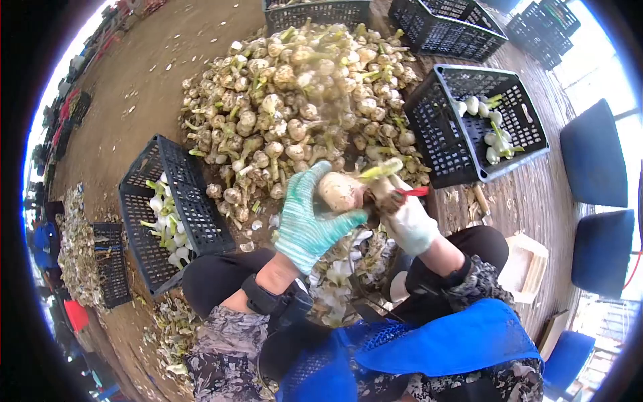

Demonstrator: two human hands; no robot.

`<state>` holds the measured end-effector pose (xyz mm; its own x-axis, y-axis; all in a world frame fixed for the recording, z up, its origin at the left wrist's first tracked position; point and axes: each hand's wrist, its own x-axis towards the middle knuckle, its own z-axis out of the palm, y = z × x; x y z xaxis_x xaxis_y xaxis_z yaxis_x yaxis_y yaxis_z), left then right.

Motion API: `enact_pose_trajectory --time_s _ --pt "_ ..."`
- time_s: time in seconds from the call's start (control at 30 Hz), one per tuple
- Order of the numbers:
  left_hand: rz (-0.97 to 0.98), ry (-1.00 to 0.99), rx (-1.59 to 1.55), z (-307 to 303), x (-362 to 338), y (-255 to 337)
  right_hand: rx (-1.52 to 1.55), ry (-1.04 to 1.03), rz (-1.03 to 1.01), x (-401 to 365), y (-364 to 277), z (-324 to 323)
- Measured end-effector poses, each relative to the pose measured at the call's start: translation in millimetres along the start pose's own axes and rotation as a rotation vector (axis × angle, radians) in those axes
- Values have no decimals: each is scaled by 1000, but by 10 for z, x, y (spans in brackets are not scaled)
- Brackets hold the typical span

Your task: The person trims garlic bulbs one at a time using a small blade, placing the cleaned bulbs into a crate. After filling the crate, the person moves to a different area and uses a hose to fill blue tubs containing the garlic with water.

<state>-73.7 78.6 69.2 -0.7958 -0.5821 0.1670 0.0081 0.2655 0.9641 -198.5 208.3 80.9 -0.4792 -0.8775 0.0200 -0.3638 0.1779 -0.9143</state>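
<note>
Pile: heaped pale garlic bulbs [301, 100], far centre.
Left hand [308, 228]: green-gloved, fingers wrapped round the dirty round garlic bulb [338, 191], near centre.
Right hand [410, 224]: white-gloved, clenched on red-handled cutter [414, 191]; I'd steady the bulb, cutting clear of fingertips.

floor [167, 53]: bare, brown | blue chairs [593, 157]: right side | light: bright daylight

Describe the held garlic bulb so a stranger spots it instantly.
Find the big heap of dirty garlic bulbs mid-floor. At its near edge, the teal-gloved left hand grips one large pale garlic bulb. Only it is lifted, beside the white-gloved right hand.
</note>
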Motion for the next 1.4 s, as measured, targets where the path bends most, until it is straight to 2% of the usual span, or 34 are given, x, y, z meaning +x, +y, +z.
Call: enact_pose_trajectory --time_s 0.03,0.07,0.1,0.13,0.23,0.33,0.37,0.43,0.47,0.53,0.6,0.63,0.67,0.7,0.77,0.8,0.83,0.87,0.9,0.93,0.97,1.0,1.03,1.07,1.13,1.17,1.27,1.3,1.33,1.4 --pt "100 2 172 -6 9 83 -471 3 -116 -1 -13 -23" --pt "204 9 342 -10 18 129 -142 61 -9 15 25 35" --pt "235 38 372 -4 20 129 196 153 72 34 46 92" --pt "264 54 395 -1 22 125 549 178 261 83 15 96" --pt "315 87 441 4 9 107 441 227 119 136 41 61" --pt "341 75 338 -9 35 158 451 117 221 136 -117 -70" --pt "302 74 297 -8 37 182 517 95 122 136 81 -47" --pt "398 77 344 15 55 194 657 27 127 195 395 -20" --pt "447 81 368 26 61 195 659 28 147 136 413 -41" --pt "419 20 299 71 61 190 664 29 187 94 61 -105" --pt "371 3 309 89 46 146 949 31 335 85 54 -102" --pt "270 33 149 118 48 168 818 137 293 108 81 -33" --pt "-29 -117 -267 63 80 135 688 242 249 134 118 46" --pt "-333 -268 -677 -46 142 97 122 325 -210 133 137 64" --pt "-618 30 -853 112 144 131 87 276 -226 158 171 82" --pt "-644 31 -878 109 157 135 68 242 -237 177 177 84" --pt "-669 36 -906 102 184 134 859 -63 194 95 148 -17" --pt "-694 40 -934 94 212 129 1102 -62 339 106 207 -49" --pt "-702 -76 -926 27 240 56 1341 -57 488 155 270 -72" --pt "-689 -62 -891 59 224 22 1579 -47 642 205 320 -88" --pt "-678 -52 -855 123 200 18 1072 -78 317 165 340 -72" --pt "-670 -48 -816 165 178 28 541 28 70 150 253 -60" --pt "-728 -277 -839 78 151 15 468 61 74 144 187 -98" --pt "-561 -194 -736 127 115 39 395 92 75 148 143 -127" --pt "-229 -17 -531 259 42 95 308 117 -61 135 42 -153" --pt "-222 10 -521 226 53 120 264 129 -128 128 20 -154" --pt "-425 -205 -739 7 160 293 84 23 -418 149 82 -312" --pt "-493 -320 -871 -13 183 123 240 20 -297 82 145 -280" --pt "-639 -450 -944 -101 171 232 412 35 -177 16 208 -249" --pt "-647 -521 -955 -128 158 208 761 52 -11 -56 230 -214"
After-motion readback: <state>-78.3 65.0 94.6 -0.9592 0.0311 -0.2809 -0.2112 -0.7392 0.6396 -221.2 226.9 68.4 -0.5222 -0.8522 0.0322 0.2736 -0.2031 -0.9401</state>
